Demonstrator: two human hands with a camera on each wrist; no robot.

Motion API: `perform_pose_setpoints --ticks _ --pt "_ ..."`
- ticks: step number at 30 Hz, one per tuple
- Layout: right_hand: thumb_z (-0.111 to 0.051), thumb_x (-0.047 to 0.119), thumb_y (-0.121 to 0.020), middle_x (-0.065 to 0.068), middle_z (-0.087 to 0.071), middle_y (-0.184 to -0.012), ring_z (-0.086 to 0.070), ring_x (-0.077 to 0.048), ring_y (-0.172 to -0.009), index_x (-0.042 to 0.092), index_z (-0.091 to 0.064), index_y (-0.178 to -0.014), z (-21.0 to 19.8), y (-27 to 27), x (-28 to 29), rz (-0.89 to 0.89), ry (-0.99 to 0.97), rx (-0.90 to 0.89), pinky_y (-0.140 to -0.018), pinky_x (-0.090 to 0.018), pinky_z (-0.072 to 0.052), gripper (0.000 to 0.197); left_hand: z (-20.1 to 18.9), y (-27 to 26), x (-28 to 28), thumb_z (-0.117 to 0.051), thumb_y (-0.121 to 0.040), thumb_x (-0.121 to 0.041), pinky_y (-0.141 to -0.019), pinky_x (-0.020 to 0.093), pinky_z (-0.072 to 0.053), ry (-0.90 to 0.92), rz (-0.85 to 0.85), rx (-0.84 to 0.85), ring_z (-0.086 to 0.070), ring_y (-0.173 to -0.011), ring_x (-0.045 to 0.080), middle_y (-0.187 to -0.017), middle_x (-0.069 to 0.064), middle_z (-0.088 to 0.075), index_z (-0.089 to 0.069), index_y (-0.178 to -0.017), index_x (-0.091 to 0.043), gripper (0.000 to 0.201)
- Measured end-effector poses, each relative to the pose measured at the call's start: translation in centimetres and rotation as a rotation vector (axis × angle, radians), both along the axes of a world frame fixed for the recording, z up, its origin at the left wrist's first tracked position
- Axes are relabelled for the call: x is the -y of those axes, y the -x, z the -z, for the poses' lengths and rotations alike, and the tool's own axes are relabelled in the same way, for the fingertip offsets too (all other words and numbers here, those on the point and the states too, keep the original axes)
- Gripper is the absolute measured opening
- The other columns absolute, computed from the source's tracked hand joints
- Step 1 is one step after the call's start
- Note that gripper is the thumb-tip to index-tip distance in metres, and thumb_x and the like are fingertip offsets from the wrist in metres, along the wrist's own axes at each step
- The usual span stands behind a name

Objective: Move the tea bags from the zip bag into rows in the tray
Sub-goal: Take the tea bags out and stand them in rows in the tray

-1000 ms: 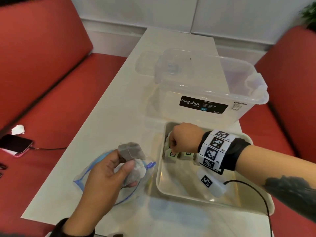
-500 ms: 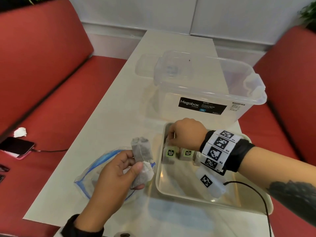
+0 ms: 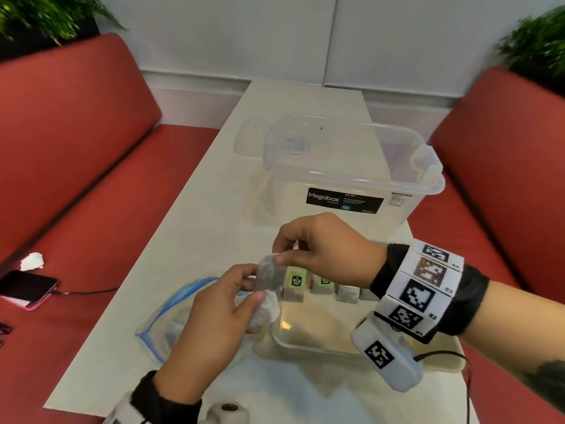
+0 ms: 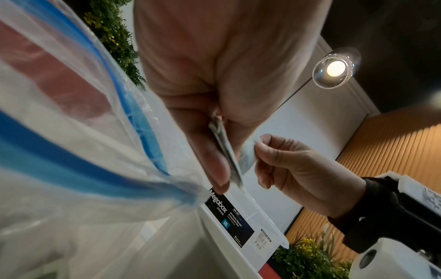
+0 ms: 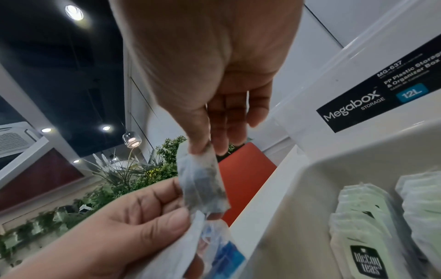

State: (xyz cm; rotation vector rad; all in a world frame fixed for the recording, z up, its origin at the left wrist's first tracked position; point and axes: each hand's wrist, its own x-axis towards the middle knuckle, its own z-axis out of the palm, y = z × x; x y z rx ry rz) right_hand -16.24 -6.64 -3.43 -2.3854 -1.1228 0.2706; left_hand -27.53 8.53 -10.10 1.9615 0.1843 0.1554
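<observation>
My left hand (image 3: pixel 252 286) holds two grey tea bags above the table, just left of the tray. One tea bag (image 3: pixel 267 273) stands upright in its fingers; a second tea bag (image 3: pixel 265 312) is tucked under the thumb. My right hand (image 3: pixel 279 255) pinches the top of the upright tea bag (image 5: pixel 203 181) between thumb and forefinger. The clear zip bag (image 3: pixel 165 322) with a blue seal lies open on the table under my left hand (image 4: pixel 222 169). The clear tray (image 3: pixel 305 341) holds a row of tea bags (image 3: pixel 321 284) along its far side, with green tags.
A clear Megabox storage box (image 3: pixel 351 179) stands right behind the tray, with its lid behind it. Red benches flank the white table. A phone (image 3: pixel 27 286) on a cable and a crumpled paper (image 3: pixel 32 261) lie on the left bench.
My right hand left the row in the tray, rose and moved left to pinch the upright tea bag. My left hand lifted its tea bags up and right, toward the tray.
</observation>
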Motion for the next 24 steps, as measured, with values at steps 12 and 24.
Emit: perform_pose_setpoints --ticks 12,24 --pt "-0.064 0.024 -0.087 0.009 -0.068 -0.087 -0.05 -0.005 -0.07 0.024 -0.07 -0.098 -0.9 0.8 1.7 0.144 0.06 0.069 -0.075 -0.03 -0.048 0.013 -1.0 -0.9 1.1 -0.063 -0.085 -0.005 -0.086 -0.005 -0.027 -0.255 0.196 0.23 -0.042 -0.113 -0.016 -0.123 -0.03 -0.046 -0.059 -0.096 -0.046 0.042" --pt "-0.062 0.021 -0.077 0.012 -0.057 -0.085 -0.048 -0.006 -0.061 0.03 -0.036 -0.128 -1.1 2.4 2.2 0.229 0.083 0.161 -0.06 -0.029 -0.043 0.057 -0.8 -1.1 1.8 -0.061 -0.087 -0.009 -0.086 -0.005 -0.027 -0.245 0.224 0.208 -0.041 -0.11 -0.02 -0.113 -0.033 -0.047 -0.048 -0.106 -0.051 0.049"
